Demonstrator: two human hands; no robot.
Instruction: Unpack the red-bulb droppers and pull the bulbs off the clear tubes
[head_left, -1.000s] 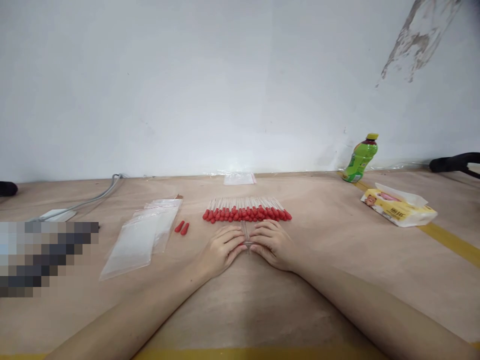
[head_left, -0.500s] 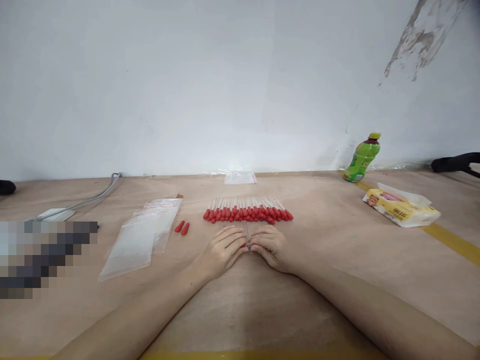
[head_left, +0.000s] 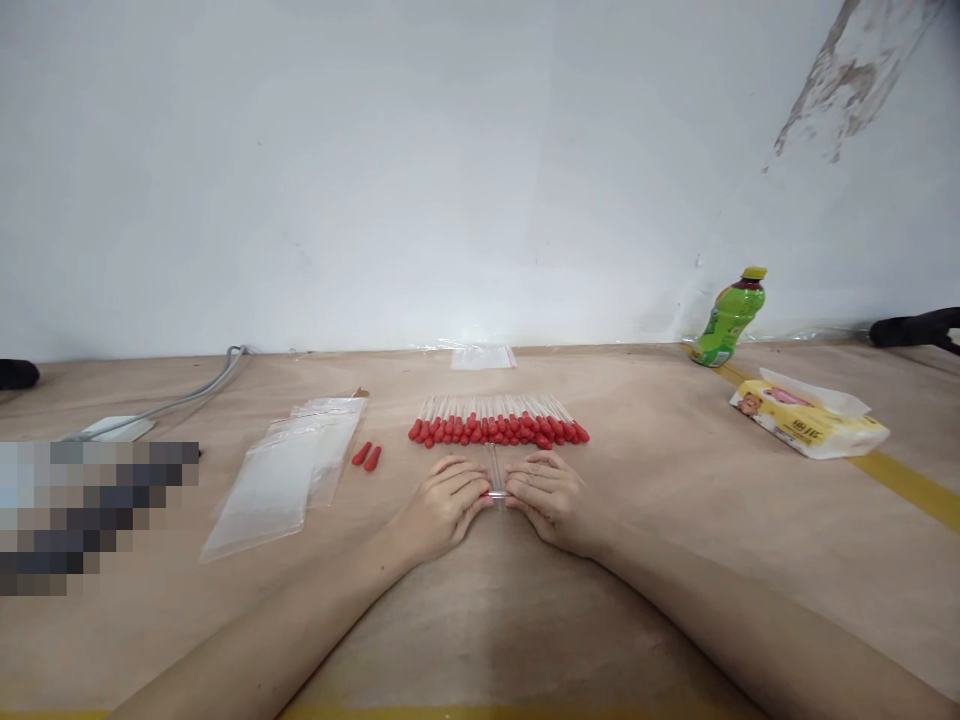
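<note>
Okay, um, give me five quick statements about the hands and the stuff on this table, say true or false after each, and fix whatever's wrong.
1. A clear tube spans the gap between the fingertips of the left hand and the right hand. True.
2. The two loose red bulbs lie to the right of the row of red-bulbed droppers. False: they lie to its left in the view.
3. The plastic bags overlap one another. True.
4. The tissue pack is farther from the person than the green bottle. False: it is nearer.
5. The bottle's cap is yellow. True.
</note>
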